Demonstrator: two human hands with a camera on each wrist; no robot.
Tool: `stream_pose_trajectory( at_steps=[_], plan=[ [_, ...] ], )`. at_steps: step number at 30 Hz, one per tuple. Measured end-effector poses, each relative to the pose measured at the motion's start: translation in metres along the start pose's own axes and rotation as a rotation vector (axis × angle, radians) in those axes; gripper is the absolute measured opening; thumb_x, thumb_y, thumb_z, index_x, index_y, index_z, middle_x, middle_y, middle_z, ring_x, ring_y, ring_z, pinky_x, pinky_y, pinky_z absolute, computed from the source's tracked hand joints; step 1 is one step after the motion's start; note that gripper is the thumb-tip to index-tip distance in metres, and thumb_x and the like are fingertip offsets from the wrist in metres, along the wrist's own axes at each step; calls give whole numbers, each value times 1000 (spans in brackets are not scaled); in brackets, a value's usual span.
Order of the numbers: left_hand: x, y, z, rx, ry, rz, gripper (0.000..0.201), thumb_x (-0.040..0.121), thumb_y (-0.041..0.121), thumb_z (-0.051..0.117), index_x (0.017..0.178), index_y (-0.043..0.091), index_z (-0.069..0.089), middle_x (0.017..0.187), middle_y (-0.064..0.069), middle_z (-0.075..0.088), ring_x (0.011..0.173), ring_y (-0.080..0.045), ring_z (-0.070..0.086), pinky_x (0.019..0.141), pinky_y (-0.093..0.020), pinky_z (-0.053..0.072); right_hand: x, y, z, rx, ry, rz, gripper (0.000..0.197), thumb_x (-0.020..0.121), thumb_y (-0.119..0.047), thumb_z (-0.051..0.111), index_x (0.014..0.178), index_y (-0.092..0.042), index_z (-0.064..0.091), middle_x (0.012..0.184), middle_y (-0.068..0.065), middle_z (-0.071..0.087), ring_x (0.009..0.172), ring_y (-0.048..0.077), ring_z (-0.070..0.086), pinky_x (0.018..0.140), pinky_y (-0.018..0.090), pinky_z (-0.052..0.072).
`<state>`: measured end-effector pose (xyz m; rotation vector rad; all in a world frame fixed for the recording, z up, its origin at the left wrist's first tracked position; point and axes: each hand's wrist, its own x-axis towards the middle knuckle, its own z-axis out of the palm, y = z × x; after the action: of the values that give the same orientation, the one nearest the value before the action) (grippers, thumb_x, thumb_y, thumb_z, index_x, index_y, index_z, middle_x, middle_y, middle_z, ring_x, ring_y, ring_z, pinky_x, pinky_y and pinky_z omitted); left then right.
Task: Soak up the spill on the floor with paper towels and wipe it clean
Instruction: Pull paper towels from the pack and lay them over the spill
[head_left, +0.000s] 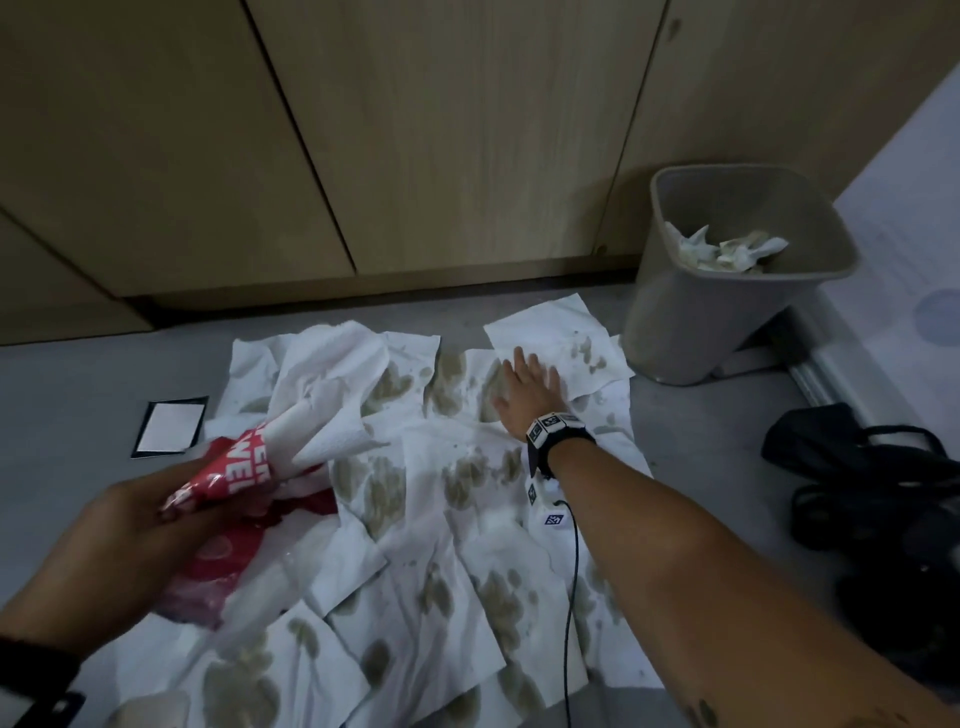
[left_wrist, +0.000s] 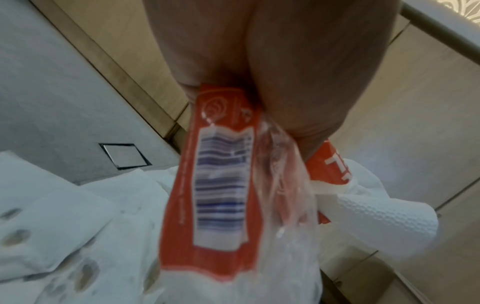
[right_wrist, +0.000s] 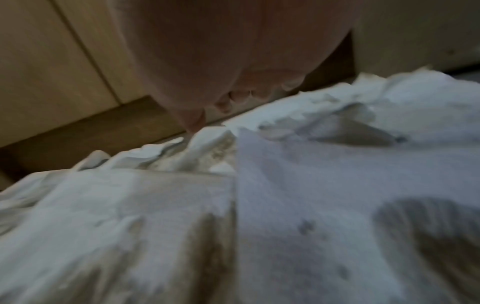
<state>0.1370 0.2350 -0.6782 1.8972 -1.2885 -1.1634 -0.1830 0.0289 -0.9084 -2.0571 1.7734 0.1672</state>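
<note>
Head view: many paper towels (head_left: 452, 483) lie spread on the grey floor (head_left: 78, 395), already stained brown, so soaking is well on; gathering and wiping remain, I judge. The right hand (head_left: 524, 384) presses flat, its grip released. The left hand (head_left: 130, 525) grasps the red towel pack (head_left: 228, 467). A bin (head_left: 727, 291) with used towels stands by wooden cabinets (head_left: 415, 130).

Left wrist view: fingers (left_wrist: 298, 82) pinch the pack.

Right wrist view: blurred, wet towels.
</note>
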Motion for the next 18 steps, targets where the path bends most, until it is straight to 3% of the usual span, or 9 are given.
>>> stream_pose_trajectory(
  at_steps=[2,5,7,9,11,12,15,17,18],
  plan=[
    [2,6,4,-6,8,32,25,67,49,81,91,51,74,81,-3,78,74,-27,75,77,-43,61,-8,-21,-13,27,64,-88,60,103,-41,28,155,-14,18,165,6,-3,151,25,-2,121,50,-1],
    [5,16,9,-9,4,92,25,65,47,76,81,65,69,75,3,77,67,-14,73,59,-24,58,-29,-67,-46,254,61,-193,54,103,-46,25,141,-16,47,156,6,33,147,23,23,120,47,12],
    [10,23,14,-29,14,120,30,67,40,75,90,58,73,76,6,77,68,-9,73,58,-16,54,-50,-96,-69,399,179,-296,42,99,-43,27,99,-19,61,113,1,61,113,23,53,100,40,37],
    [18,23,20,-50,34,119,41,74,35,79,114,40,73,81,2,77,72,-14,74,59,-18,55,-71,-118,-91,498,279,-380,21,95,-21,43,76,-19,51,86,-2,53,82,21,52,75,34,41],
    [23,26,23,-91,61,135,46,78,38,78,123,30,69,84,-1,77,72,-15,74,59,-23,56,-85,-134,-107,632,306,-381,15,91,-5,48,84,-8,61,84,-2,54,78,16,50,69,30,41],
    [24,29,24,-127,73,153,47,79,39,77,124,29,68,86,-2,77,74,-17,75,60,-25,56,-94,-142,-114,752,273,-339,18,94,-9,46,89,-7,64,86,-4,58,80,14,53,70,26,42],
    [23,44,26,-306,45,210,49,87,29,71,133,39,58,101,1,76,80,-22,76,58,-39,61,-117,-161,-130,1076,90,-270,33,98,-34,39,86,-25,68,88,-8,72,88,15,67,84,36,53],
    [22,50,26,-422,14,248,56,92,22,66,138,49,49,109,7,74,83,-23,75,57,-39,61,-132,-167,-138,1146,-7,-289,26,100,-32,42,90,-31,67,87,-9,71,84,8,67,76,32,52],
    [24,50,25,-456,18,270,55,94,25,64,140,51,47,115,8,72,89,-22,75,63,-38,62,-135,-167,-139,1156,-24,-300,19,100,-28,47,97,-30,66,91,-7,71,82,6,66,69,28,51]
  ],
)
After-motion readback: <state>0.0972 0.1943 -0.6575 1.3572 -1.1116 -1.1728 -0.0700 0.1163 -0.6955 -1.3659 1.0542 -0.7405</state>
